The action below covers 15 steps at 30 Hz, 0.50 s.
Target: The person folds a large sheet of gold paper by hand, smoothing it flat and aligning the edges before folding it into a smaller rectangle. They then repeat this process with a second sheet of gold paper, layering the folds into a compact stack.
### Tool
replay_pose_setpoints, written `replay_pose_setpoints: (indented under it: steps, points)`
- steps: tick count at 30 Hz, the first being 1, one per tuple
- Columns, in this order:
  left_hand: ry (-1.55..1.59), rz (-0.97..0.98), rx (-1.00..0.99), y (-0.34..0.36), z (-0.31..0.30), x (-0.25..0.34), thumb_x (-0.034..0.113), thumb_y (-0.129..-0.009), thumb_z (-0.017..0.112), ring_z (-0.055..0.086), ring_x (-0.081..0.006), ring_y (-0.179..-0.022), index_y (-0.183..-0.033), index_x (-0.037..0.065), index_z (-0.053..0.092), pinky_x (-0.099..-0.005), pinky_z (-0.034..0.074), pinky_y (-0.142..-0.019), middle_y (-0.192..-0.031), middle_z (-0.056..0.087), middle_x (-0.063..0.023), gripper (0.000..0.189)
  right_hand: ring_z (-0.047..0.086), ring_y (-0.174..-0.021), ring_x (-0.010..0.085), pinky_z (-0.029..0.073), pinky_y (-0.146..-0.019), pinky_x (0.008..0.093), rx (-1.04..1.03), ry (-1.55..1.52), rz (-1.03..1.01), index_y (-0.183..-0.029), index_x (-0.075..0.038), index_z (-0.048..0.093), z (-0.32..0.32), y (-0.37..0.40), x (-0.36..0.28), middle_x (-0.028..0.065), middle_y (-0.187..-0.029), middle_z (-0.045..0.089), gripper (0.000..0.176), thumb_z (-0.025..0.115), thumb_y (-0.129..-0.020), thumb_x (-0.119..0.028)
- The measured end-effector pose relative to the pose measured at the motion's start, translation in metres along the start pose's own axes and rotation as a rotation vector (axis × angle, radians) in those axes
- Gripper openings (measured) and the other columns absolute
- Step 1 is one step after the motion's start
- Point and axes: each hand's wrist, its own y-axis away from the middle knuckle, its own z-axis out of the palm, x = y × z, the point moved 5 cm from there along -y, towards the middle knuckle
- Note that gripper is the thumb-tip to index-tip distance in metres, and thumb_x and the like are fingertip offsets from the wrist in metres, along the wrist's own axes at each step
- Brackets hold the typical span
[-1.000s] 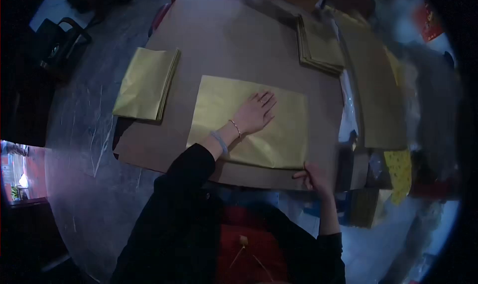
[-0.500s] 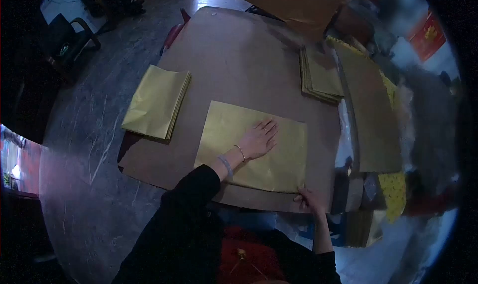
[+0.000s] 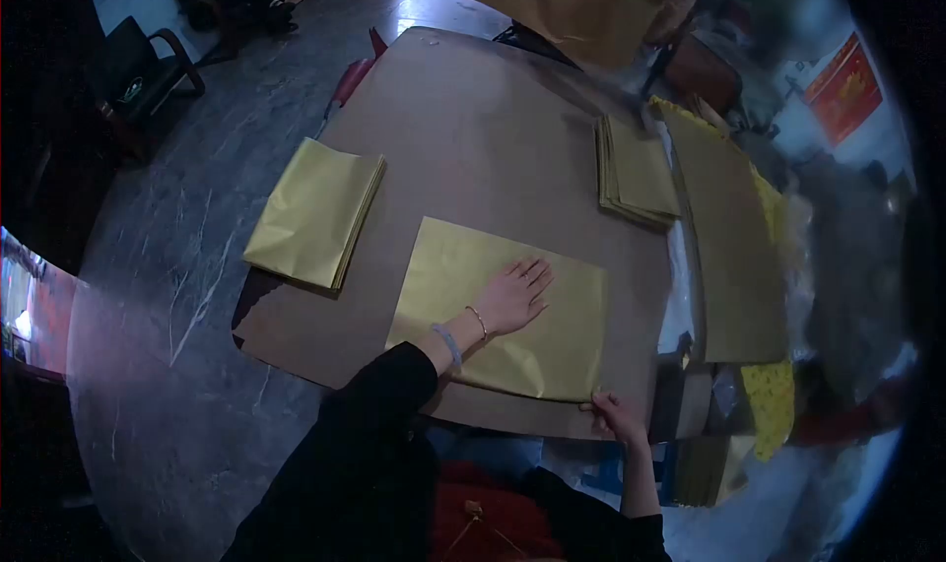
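Note:
A gold paper sheet (image 3: 562,335), apparently folded, lies flat on the brown table (image 3: 453,119) in front of me. My left hand (image 3: 514,294) rests palm down on it, fingers spread. At the sheet's near right corner, my right hand (image 3: 615,416) pinches the edge between thumb and fingers. To the left sits a stack of folded gold paper (image 3: 310,212). Another gold stack (image 3: 639,173) lies at the right side of the table.
A long brown board (image 3: 734,257) runs along the table's right side, over yellow material (image 3: 770,404). Below it stands a bundle of brown sheets (image 3: 702,471). Large brown paper (image 3: 581,10) is beyond the far edge. A dark chair (image 3: 143,69) stands at the far left.
The whole view has shifted, so the table and papers appear slightly lower. Both hands keep their places on the sheet.

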Motion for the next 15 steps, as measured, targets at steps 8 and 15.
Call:
replay_pose_setpoints:
  steps: [8, 15]
  points:
    - [-0.022, -0.017, -0.051, 0.000, 0.002, 0.000, 0.035, -0.094, 0.040, 0.031, -0.0271, -0.134, -0.135, 0.004, 0.042, -0.0407, 0.024, -0.110, -0.142, 0.037, -0.0141, 0.051, 0.041, -0.035, 0.0097, 0.028, -0.033, 0.0249, -0.041, 0.067, 0.107, -0.078, -0.002, 0.063, -0.004, -0.009, 0.010, 0.0009, -0.046, 0.048, 0.033, 0.058, -0.092, -0.032]
    - [-0.050, -0.008, -0.017, -0.001, -0.001, 0.000, 0.036, -0.094, 0.040, 0.032, -0.0283, -0.133, -0.134, 0.005, 0.042, -0.0411, 0.025, -0.110, -0.142, 0.037, -0.0144, 0.051, 0.043, -0.036, 0.0086, 0.034, -0.034, 0.0258, -0.017, 0.071, 0.118, -0.079, -0.003, 0.062, -0.006, -0.016, 0.017, 0.0028, -0.059, 0.061, 0.035, 0.056, -0.092, -0.035]
